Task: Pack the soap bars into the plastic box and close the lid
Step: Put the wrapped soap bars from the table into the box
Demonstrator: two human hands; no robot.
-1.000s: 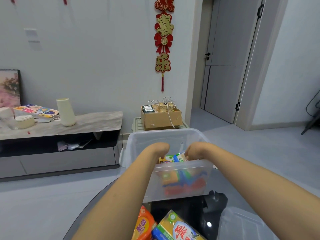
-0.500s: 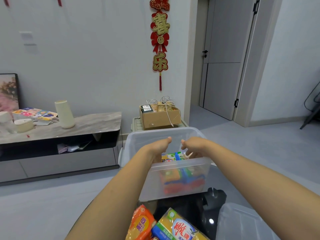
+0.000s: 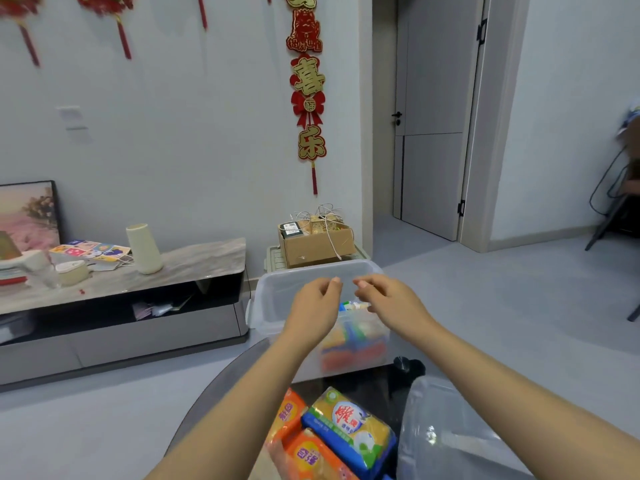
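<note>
Both hands are held empty above the plastic box (image 3: pixel 277 299) — left hand (image 3: pixel 313 308) and right hand (image 3: pixel 389 299), fingers loosely curled. Soap bars (image 3: pixel 349 332) are seen inside (more wrapped soap bars (image 3: pixel 346 424) lie on the counter (image 3: pixel 221 386))

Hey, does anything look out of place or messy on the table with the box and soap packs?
Nothing looks spilled or damaged. The clear box stands upright and open with soap packs inside; more soap packs lie loosely piled in front, and the lid rests beside them, still off.
</note>
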